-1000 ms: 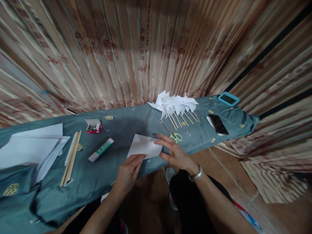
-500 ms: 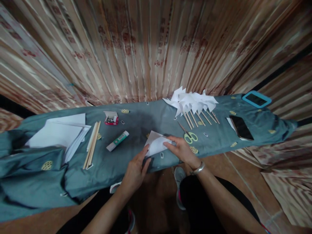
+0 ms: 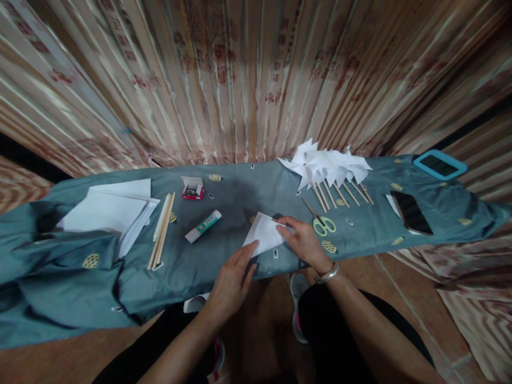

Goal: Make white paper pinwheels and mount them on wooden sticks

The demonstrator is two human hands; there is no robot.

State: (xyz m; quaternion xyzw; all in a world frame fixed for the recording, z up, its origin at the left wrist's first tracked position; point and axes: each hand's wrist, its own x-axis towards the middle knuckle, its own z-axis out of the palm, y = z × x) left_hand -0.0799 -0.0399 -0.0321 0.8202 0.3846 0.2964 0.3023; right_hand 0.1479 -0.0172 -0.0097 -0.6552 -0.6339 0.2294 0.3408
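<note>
Midway, paper (image 3: 264, 236) between left hand (image 3: 232, 281), loose on its corner, and right hand (image 3: 306, 243), pinch-tight on its edge.

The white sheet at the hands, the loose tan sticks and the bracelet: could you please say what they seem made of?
White sheet: matte paper, judging by its sharp fold. Loose tan sticks: probably bare wood, pale without gloss. Bracelet: likely polished metal, silvery with bright highlights, though coated plastic remains possible.

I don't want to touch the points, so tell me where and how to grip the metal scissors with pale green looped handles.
Probably by the pale green looped handles, from the near side: they lie toward the person, while the slim metal blades point away and leftward.
</note>
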